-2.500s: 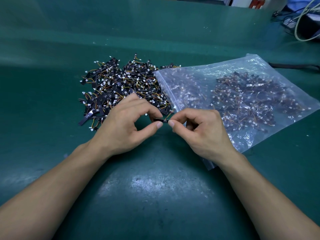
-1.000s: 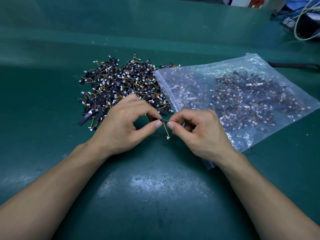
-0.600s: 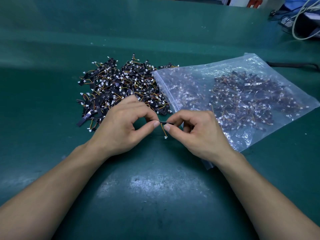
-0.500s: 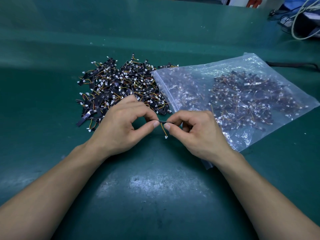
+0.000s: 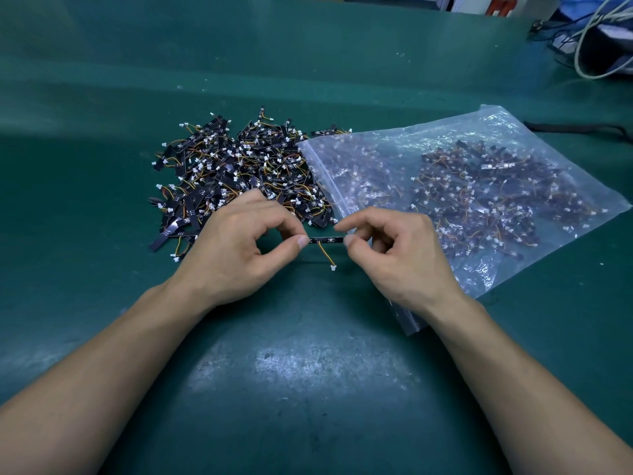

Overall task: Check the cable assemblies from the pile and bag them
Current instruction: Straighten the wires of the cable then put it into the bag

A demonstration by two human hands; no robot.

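Before the pile, left hand and right hand pinch one cable assembly, ends hidden

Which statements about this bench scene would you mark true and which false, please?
1. The left hand and right hand pinch one cable assembly between them. True.
2. The plastic bag lies left of the loose pile. False: it lies right of it.
3. The held assembly's white connector dangles on its wire beneath it. True.
4. The bag is empty. False: many assemblies lie inside it.
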